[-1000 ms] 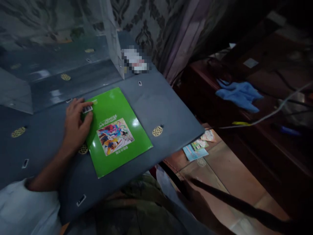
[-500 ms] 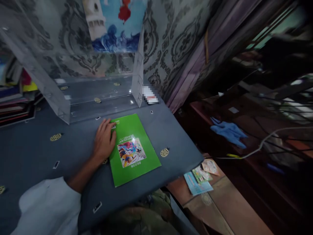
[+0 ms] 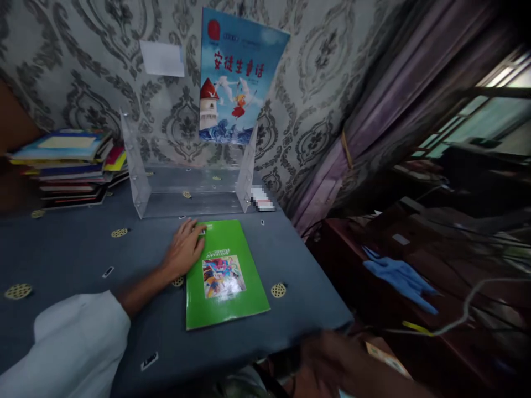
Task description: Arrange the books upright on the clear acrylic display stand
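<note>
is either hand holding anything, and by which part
Nothing is gripped: the left hand lies flat on the far left corner of the green book. The right hand is too blurred to tell.

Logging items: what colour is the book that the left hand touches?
The book is bright green; head view.

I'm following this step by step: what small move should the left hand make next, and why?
Likely curl the fingers of the left hand under the far left corner of the green book and lift that edge. The book lies flat on the table, the hand rests open on that corner, and the right hand is a blur, off the book.
</note>
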Demonstrator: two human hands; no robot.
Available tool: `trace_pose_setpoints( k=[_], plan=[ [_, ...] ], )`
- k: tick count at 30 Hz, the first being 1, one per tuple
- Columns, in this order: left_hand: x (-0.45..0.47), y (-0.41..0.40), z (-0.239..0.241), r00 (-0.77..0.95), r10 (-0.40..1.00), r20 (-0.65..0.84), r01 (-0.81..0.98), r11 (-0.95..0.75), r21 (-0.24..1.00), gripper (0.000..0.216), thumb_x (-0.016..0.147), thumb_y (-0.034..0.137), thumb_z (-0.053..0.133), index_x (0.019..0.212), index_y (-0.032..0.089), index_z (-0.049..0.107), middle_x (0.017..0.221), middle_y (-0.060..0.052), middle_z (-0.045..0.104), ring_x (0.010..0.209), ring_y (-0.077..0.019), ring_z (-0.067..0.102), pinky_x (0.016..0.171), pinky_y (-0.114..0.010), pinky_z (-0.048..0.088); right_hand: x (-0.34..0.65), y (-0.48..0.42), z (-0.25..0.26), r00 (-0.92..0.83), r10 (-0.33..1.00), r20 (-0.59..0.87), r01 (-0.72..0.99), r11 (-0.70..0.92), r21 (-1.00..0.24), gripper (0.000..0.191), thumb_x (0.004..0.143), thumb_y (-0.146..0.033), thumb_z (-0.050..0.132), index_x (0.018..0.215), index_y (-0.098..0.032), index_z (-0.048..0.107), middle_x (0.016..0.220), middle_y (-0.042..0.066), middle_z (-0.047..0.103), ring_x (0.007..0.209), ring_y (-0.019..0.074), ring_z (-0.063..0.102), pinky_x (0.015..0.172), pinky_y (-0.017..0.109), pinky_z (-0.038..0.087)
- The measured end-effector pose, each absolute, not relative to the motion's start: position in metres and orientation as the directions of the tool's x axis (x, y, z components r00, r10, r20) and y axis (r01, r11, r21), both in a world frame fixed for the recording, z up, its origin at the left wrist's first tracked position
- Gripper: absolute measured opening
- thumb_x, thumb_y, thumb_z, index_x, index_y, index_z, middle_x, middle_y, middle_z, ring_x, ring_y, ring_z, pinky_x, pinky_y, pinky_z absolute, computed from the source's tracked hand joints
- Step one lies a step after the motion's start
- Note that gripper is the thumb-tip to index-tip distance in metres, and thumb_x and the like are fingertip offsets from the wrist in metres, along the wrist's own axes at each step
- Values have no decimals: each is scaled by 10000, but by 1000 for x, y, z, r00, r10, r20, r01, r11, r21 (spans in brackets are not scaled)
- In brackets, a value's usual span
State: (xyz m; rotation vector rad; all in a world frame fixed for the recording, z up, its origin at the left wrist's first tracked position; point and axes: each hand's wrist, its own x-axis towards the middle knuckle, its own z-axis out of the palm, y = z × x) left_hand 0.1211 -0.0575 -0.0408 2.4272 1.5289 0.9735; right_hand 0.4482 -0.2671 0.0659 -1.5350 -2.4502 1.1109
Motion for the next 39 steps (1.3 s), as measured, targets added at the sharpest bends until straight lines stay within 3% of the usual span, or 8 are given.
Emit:
trace_pose_setpoints(
  k=[2,3,6,8,13,19,34,39],
  plan=[
    [122,-62,-35,281,842,461,783,-479,397,344,965,254,416,1234,167,611,1360,-151,565,1342,-311,470,1145,-539,409,427,-207,62,-562,803,-196,690,324,-647,464,1089,-421,345,953,-184,720,816,42,737,727,159,702,694,277,579],
    [122,-64,-32,279,845,457,787,-473,395,347,967,252,417,1248,165,600,1344,-152,572,1309,-307,493,1129,-540,422,411,-178,58,-585,806,-86,636,391,-666,457,1088,-413,335,1000,-183,719,874,58,756,798,177,722,754,300,590],
    [125,-68,-24,278,853,441,791,-464,399,387,968,240,420,1327,148,531,1301,-159,598,1242,-305,531,1077,-535,464,352,-107,42,-642,730,234,509,635,-581,395,1063,-330,384,1335,-149,606,1381,158,648,1308,257,596,1098,435,496],
    [125,-70,-22,287,849,444,788,-473,395,425,957,214,419,1369,136,486,1295,-169,606,1230,-308,544,1063,-531,473,321,-77,29,-703,678,217,525,699,-485,463,1044,-268,402,1455,-76,494,1536,211,498,1462,280,440,1206,477,389],
    [124,-72,-21,291,867,404,816,-446,368,427,993,258,410,1407,155,442,1334,-167,604,1260,-313,551,1065,-539,464,329,-41,-2,-769,624,138,548,756,-359,589,1038,-383,468,1514,-40,422,1607,224,383,1539,309,287,1262,526,292],
    [124,-74,-15,308,877,368,826,-439,353,389,1016,280,396,1383,169,464,1344,-159,613,1281,-312,557,1059,-531,478,383,-27,-15,-688,694,212,594,706,-386,555,1082,-409,324,1550,-118,388,1611,166,403,1539,271,294,1255,550,291],
    [118,-65,-13,328,841,431,728,-515,452,282,1001,212,419,1230,228,584,1439,-116,595,1413,-254,494,1158,-509,446,369,-22,-28,-596,741,309,560,660,-501,491,1056,-344,375,1474,-124,510,1571,184,462,1525,289,328,1215,574,354],
    [98,-43,-9,244,868,432,755,-449,478,275,976,267,418,1166,236,613,1384,-102,652,1319,-258,596,1096,-488,500,357,1,-32,-616,719,320,532,680,-505,482,1050,-350,390,1468,-145,514,1570,168,470,1524,255,335,1225,552,347]
  ],
)
